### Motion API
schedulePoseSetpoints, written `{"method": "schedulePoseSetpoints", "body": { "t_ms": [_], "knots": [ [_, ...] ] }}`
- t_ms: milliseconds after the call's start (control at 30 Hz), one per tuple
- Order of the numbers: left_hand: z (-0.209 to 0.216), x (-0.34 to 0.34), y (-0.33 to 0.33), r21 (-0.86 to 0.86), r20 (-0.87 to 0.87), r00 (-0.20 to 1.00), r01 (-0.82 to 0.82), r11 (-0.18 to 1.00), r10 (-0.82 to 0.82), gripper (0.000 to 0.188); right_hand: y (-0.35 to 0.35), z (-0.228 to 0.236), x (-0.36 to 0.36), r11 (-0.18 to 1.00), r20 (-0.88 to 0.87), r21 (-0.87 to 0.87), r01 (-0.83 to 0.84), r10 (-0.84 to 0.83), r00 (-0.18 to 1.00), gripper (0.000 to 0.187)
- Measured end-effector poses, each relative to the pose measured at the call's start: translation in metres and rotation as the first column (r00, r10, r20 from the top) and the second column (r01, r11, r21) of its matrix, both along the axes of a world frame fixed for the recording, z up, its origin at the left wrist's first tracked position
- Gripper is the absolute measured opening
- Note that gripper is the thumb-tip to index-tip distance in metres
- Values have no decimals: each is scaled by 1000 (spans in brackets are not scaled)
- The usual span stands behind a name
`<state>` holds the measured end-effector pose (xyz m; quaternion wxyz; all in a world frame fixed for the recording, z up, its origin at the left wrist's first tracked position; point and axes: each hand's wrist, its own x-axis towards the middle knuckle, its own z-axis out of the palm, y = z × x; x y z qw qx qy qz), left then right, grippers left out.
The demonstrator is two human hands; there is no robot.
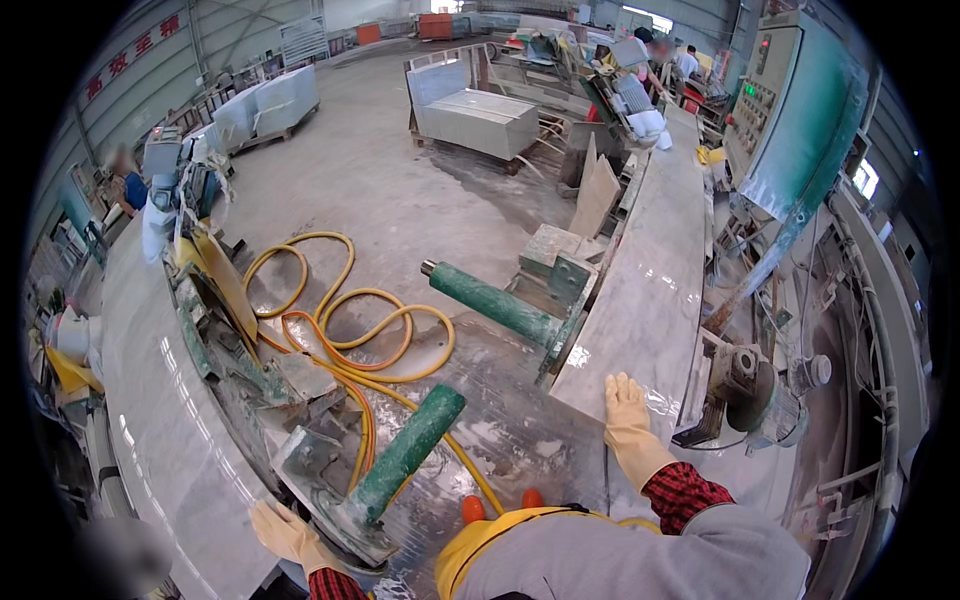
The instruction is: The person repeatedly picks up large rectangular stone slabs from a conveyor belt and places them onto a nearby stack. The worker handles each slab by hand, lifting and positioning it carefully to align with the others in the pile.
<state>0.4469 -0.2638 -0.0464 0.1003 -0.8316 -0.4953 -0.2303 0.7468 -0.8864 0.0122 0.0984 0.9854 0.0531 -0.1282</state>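
Slab [640, 290] stretches lengthwise toward twelve o'clock from the nearer right hand [632, 428], whose extended fingers [623, 390] lie on it, grasping nothing.

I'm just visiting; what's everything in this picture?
Long polished stone slabs: two, grey-white, left and right.
Round metal cylinders: two, green, between slabs.
Looped flexible hose: count unclear, yellow-orange, floor centre.
Boxy control cabinet: one, green-grey, upper right.
Boxy slab stacks: several, pale, upper left and centre.
Distant people: at least three, mixed clothing colours, both sides.
Shoe tips: two, orange, bottom centre.
Gloved left hand: one, cream, at left slab's edge.
Gloved right hand: one, cream, on right slab's end.
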Motion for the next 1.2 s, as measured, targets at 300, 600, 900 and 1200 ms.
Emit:
{"method": "schedulePoseSetpoints", "body": {
  "t_ms": [300,600,900,1200],
  "knots": [
    [1,0,-3,-17,-42,999,-14,1000,13,50,-13,-24,8,999,81,38,6,-10,997,84],
    [-10,-3,0,-31,-63,997,-36,999,34,51,-17,-28,15,999,48,-7,33,-32,998,77],
    [-10,-5,-4,-40,-67,997,-45,998,42,50,-25,-38,15,997,154,82,8,-20,988,76],
    [11,-1,-22,-84,-41,998,-47,995,43,50,13,-13,10,887,424,380,-262,84,902,76]
  ]
}}
